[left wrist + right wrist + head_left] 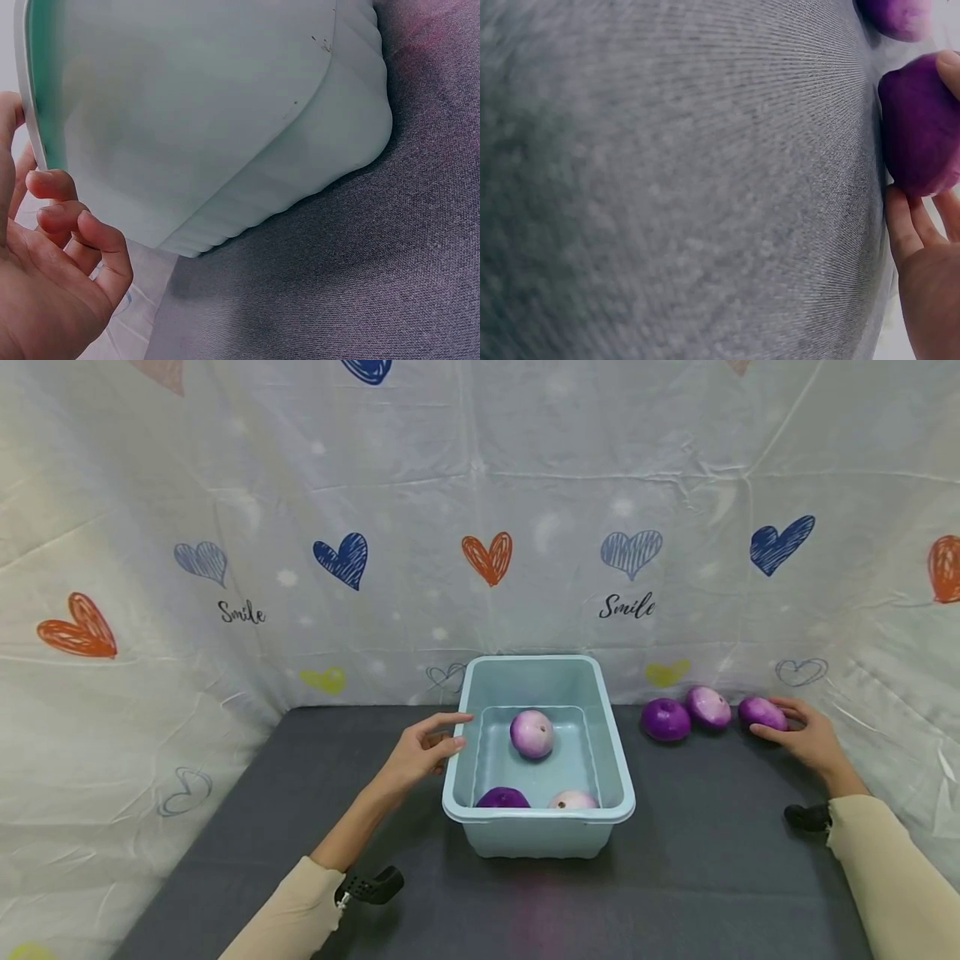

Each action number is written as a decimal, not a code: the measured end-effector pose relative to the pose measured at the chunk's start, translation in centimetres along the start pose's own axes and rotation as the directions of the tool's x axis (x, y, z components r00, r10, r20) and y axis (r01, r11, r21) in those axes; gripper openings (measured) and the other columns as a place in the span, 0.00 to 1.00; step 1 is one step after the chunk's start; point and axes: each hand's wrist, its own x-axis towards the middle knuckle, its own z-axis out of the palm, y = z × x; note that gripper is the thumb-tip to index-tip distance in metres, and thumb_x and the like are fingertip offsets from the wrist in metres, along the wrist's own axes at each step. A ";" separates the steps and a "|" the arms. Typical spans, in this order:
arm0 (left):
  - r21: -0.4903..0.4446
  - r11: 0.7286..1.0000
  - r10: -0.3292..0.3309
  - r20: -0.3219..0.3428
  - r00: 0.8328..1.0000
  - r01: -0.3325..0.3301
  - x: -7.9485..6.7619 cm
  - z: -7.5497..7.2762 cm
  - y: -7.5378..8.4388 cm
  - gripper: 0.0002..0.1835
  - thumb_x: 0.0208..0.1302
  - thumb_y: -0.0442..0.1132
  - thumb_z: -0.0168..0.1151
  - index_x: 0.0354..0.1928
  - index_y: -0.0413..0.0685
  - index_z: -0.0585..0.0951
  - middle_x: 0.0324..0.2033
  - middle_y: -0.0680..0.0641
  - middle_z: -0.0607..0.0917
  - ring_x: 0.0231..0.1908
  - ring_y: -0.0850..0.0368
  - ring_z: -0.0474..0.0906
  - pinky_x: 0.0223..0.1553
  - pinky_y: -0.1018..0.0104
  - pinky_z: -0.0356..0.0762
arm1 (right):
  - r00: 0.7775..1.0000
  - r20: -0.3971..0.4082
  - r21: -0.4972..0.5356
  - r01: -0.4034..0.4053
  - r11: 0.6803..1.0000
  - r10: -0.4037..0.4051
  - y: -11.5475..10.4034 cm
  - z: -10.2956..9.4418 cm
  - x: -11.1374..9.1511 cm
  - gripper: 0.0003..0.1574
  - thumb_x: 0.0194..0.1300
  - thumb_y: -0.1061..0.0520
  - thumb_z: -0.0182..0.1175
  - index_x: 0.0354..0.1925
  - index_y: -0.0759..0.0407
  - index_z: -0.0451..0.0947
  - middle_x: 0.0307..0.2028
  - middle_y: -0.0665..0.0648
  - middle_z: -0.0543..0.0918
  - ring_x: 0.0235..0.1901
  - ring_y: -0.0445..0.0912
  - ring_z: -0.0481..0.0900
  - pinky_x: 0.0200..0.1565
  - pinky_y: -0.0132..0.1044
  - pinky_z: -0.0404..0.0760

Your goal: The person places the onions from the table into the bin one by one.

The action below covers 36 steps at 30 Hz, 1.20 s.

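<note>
At the far right of the table, my right hand (pixel 813 741) grips a red onion (pixel 762 713), thumb on one side and fingers on the other. The right wrist view shows the same onion (pixel 922 127) between the thumb and fingers, low by the tabletop. Beside it sit two more red onions, one dark purple (pixel 665 720) and one paler (pixel 708 707). My left hand (pixel 420 750) is at the left rim of a pale blue plastic tub (pixel 536 835). Its index finger reaches over the rim, and the other fingers bend loosely outside the wall (pixel 195 112).
Three onions lie inside the tub: a pale purple one (pixel 532 733) in the middle, with a dark one (pixel 503 797) and a whitish one (pixel 573 799) partly hidden behind the front rim. A dark grey cloth (pixel 360 735) covers the table. A heart-printed curtain (pixel 420 485) hangs behind.
</note>
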 end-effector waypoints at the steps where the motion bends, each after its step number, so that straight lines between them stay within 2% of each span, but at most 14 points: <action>1: 0.000 1.000 0.003 -0.001 1.000 -0.003 0.0 0.0 0.0 0.23 0.76 0.40 0.61 0.68 0.44 0.76 0.20 0.48 0.65 0.21 0.58 0.61 0.28 0.63 0.65 | 1.000 -0.002 -0.001 -0.005 1.000 0.005 0.0 0.0 0.0 0.45 0.68 0.49 0.69 0.70 0.73 0.63 0.63 0.79 0.68 0.45 0.31 0.68 0.37 0.19 0.71; 7: -0.010 1.000 0.011 -0.009 1.000 -0.011 0.1 0.1 0.1 0.21 0.75 0.40 0.61 0.68 0.48 0.77 0.20 0.48 0.64 0.21 0.58 0.60 0.27 0.63 0.64 | 1.000 -0.007 0.011 -0.027 1.000 0.027 -0.2 0.0 -0.3 0.46 0.69 0.47 0.69 0.71 0.72 0.62 0.63 0.80 0.68 0.46 0.32 0.67 0.37 0.21 0.70; 13: -0.011 1.000 0.010 -0.009 1.000 -0.010 0.1 0.1 -0.1 0.22 0.75 0.39 0.60 0.68 0.44 0.76 0.20 0.47 0.65 0.21 0.58 0.60 0.27 0.64 0.64 | 1.000 -0.025 0.045 0.005 0.999 -0.004 -0.6 0.4 -0.9 0.44 0.68 0.50 0.69 0.70 0.71 0.64 0.63 0.79 0.69 0.42 0.24 0.68 0.38 0.21 0.71; 19: -0.019 1.000 0.008 -0.010 1.000 -0.008 0.1 0.2 0.0 0.22 0.75 0.39 0.61 0.68 0.46 0.76 0.21 0.47 0.66 0.21 0.58 0.61 0.27 0.64 0.64 | 1.000 -0.011 0.068 0.011 0.998 -0.010 -1.3 1.0 -1.7 0.42 0.69 0.49 0.69 0.70 0.67 0.65 0.65 0.75 0.67 0.46 0.29 0.70 0.39 0.21 0.73; 27: -0.023 1.000 0.018 -0.017 1.000 -0.018 0.1 0.3 -0.2 0.21 0.75 0.39 0.61 0.67 0.47 0.77 0.21 0.47 0.67 0.21 0.58 0.61 0.26 0.65 0.65 | 1.000 -0.001 0.107 0.005 0.994 -0.005 -2.1 1.0 -2.3 0.39 0.69 0.50 0.69 0.70 0.62 0.67 0.63 0.71 0.68 0.44 0.26 0.71 0.40 0.22 0.74; 32: -0.040 0.999 0.020 -0.012 1.000 -0.021 0.1 0.3 -0.2 0.21 0.75 0.38 0.61 0.68 0.47 0.77 0.21 0.47 0.65 0.21 0.59 0.60 0.27 0.64 0.64 | 1.000 0.010 0.102 0.019 0.995 -0.020 -3.3 0.3 -2.3 0.39 0.70 0.51 0.68 0.72 0.61 0.66 0.63 0.72 0.69 0.44 0.27 0.73 0.40 0.22 0.75; 36: -0.045 0.999 0.022 -0.013 1.000 -0.022 0.1 0.2 -0.2 0.22 0.75 0.38 0.61 0.68 0.46 0.77 0.21 0.47 0.65 0.21 0.59 0.60 0.27 0.63 0.63 | 0.998 0.059 0.110 0.013 0.994 -0.020 -5.1 -0.2 -2.4 0.39 0.71 0.50 0.66 0.74 0.57 0.65 0.67 0.73 0.66 0.47 0.29 0.72 0.42 0.24 0.75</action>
